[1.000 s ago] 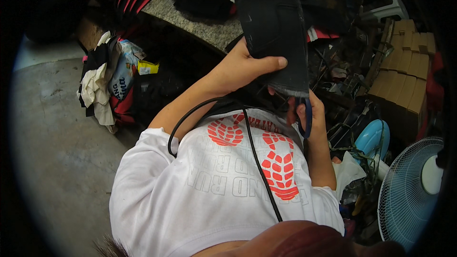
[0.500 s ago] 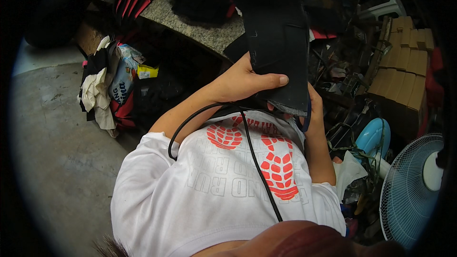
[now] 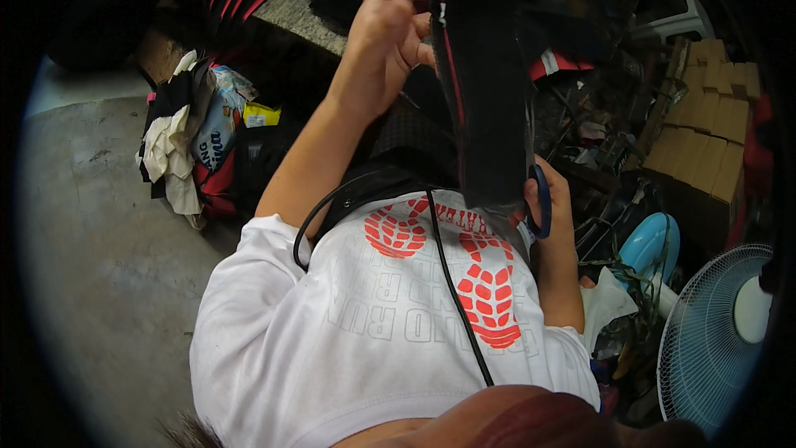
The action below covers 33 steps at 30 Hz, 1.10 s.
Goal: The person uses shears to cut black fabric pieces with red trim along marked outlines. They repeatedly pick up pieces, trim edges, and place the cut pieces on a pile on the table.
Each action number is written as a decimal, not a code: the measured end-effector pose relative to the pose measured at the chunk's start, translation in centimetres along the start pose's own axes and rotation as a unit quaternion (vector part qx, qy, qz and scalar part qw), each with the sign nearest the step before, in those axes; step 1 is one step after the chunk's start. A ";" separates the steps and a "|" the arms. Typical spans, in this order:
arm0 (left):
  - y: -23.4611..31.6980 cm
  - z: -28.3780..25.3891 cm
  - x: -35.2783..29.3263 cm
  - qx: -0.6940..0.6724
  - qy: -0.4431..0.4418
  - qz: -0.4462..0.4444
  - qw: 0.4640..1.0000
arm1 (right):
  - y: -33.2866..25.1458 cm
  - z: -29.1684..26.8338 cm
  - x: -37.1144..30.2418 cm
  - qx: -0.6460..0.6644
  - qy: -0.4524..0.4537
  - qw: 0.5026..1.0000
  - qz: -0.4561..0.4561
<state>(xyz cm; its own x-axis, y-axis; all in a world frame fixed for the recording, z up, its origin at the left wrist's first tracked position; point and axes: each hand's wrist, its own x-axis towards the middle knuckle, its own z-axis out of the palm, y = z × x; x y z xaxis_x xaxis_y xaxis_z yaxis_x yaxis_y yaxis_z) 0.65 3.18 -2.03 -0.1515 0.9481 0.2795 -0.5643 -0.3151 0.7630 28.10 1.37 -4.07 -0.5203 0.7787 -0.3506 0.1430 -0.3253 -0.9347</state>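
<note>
Ok, blk panel (image 3: 491, 91) is up between both hands, lower end in front of the shirt (image 3: 365, 307), red trim (image 3: 453, 66) down its L edge. R hand (image 3: 560, 199): fingers wrapped on blue-handled scissors (image 3: 546, 199), blades at panel's R edge, can't tell how wide. L hand (image 3: 383, 41): at upper L edge, fingers a bit spread, tips partly hidden, so can't tell if it's pinching.

Risks imo: loose L hold = panel could swing, blades wander off the edge. Panel's bottom covers some R fingers, so nick risk if blades close blind. Cable (image 3: 452, 282) hangs nr panel's bottom, might snag if panel drops.
</note>
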 end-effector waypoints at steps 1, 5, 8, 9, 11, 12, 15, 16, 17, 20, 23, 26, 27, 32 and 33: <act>0.3 -0.1 0.3 0.065 -0.013 -0.040 0.997 | -0.1 -0.1 0.1 0.015 -0.030 0.999 -0.005; 0.6 0.4 0.4 0.183 0.073 -0.112 0.974 | -0.5 -0.5 0.3 0.029 -0.091 0.995 -0.016; 0.3 1.1 0.1 0.175 0.111 -0.100 0.973 | -0.9 -0.3 0.4 -0.002 -0.089 0.995 -0.034; 0.1 1.3 -0.1 0.180 0.120 -0.097 0.972 | -1.0 -0.1 0.5 -0.015 -0.086 0.995 -0.043; -0.2 1.7 -0.5 0.189 0.125 -0.092 0.970 | -1.1 0.3 0.9 -0.041 -0.065 0.993 -0.089; -0.3 1.8 -0.7 0.194 0.121 -0.089 0.969 | -1.2 0.4 1.0 -0.057 -0.055 0.992 -0.096; -0.3 2.1 -1.3 0.203 0.123 -0.098 0.967 | -1.3 0.6 1.3 -0.078 -0.050 0.989 -0.118; -0.3 2.2 -1.4 0.203 0.127 -0.108 0.965 | -1.3 0.6 1.3 -0.069 -0.058 0.990 -0.111; -0.2 2.2 -1.5 0.196 0.130 -0.122 0.964 | -1.2 0.7 1.3 -0.058 -0.060 0.991 -0.102; 0.1 1.9 -1.6 0.172 0.146 -0.165 0.960 | -1.0 0.8 1.2 -0.026 -0.064 0.994 -0.090; 0.1 1.9 -1.6 0.145 0.157 -0.185 0.959 | -1.1 0.6 1.2 -0.033 -0.078 0.993 -0.078; -0.2 2.5 -2.1 0.128 0.148 -0.192 0.962 | -1.3 0.5 1.6 -0.047 -0.074 0.991 -0.105; -0.3 2.8 -2.3 0.130 0.137 -0.193 0.963 | -1.4 0.4 1.7 -0.047 -0.074 0.991 -0.104; 0.2 2.7 -2.3 0.147 0.130 -0.184 0.963 | -1.2 0.2 1.9 0.005 -0.081 0.992 -0.097; 0.6 2.1 -1.9 0.146 0.111 -0.163 0.969 | -1.1 0.1 1.9 0.019 -0.090 0.990 -0.108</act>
<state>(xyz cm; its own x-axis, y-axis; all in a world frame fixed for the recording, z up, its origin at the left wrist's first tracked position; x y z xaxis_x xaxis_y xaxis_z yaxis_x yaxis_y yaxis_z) 2.31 1.09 -0.84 -0.1925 0.9748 -0.1126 -0.3631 0.0358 0.9311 26.85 3.11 -3.72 -0.6777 0.7249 -0.1231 -0.0178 -0.1836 -0.9828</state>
